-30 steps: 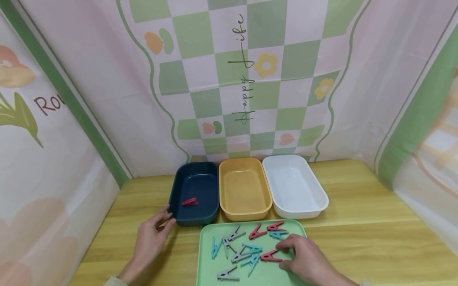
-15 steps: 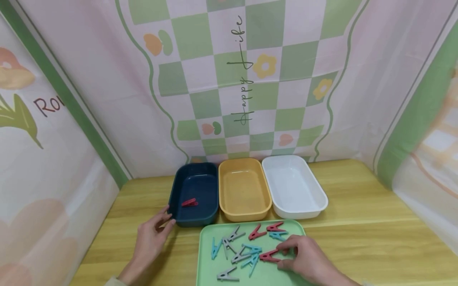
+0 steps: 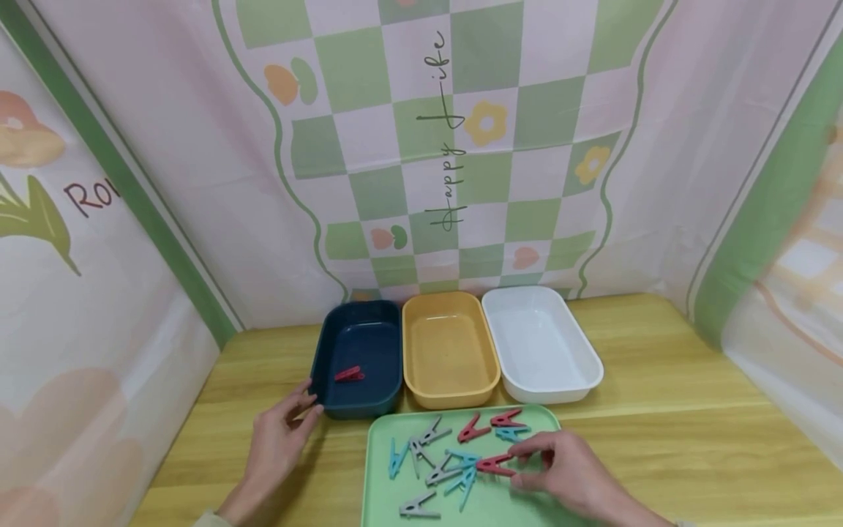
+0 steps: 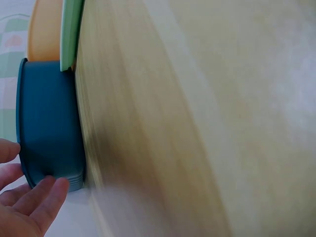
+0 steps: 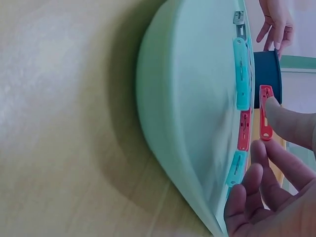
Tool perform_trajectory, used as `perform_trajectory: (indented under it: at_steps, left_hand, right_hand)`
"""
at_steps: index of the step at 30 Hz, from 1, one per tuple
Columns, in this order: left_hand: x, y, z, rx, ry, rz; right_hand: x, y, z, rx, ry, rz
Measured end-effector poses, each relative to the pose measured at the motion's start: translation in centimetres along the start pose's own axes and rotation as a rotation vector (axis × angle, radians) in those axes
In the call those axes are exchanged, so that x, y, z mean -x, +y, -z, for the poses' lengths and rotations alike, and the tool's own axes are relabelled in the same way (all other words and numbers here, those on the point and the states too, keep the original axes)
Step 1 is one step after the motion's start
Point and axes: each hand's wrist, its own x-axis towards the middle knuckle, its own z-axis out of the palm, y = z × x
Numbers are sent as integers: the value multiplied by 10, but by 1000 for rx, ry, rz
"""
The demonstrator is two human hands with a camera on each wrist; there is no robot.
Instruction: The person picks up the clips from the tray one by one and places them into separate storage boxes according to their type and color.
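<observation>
My right hand point(image 3: 563, 468) pinches a red clothespin point(image 3: 495, 464) by its handle ends between thumb and index finger, over the light green tray point(image 3: 375, 468). In the right wrist view this red clothespin point(image 5: 266, 121) appears slightly raised above the others. Around it on the tray lie several grey clothespins point(image 3: 420, 505), several light blue ones point(image 3: 398, 457) and two more red ones point(image 3: 473, 428). My left hand point(image 3: 279, 432) rests with extended fingers against the near left corner of the dark blue bin point(image 3: 358, 410). One red clothespin point(image 3: 349, 374) lies inside that bin.
To the right of the dark blue bin stand a yellow bin point(image 3: 451, 399) and a white bin point(image 3: 549, 395), side by side behind the tray. All stand on a wooden table point(image 3: 685, 410). A patterned cloth point(image 3: 487, 176) hangs behind them.
My right thumb and index finger have closed on the red clothespin, which has shifted slightly up and left in the head view. My left hand has stayed at the dark blue bin.
</observation>
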Motion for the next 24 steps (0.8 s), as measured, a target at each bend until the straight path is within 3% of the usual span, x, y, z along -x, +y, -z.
perform_trajectory:
  at_steps: [7, 24]
  left_hand:
    - [0, 0, 0, 13, 4, 4]
    - [-1, 1, 0, 27, 0, 2]
  right_hand:
    - [-2, -1, 5, -33, -24, -16]
    - [-8, -13, 18, -85, 4, -45]
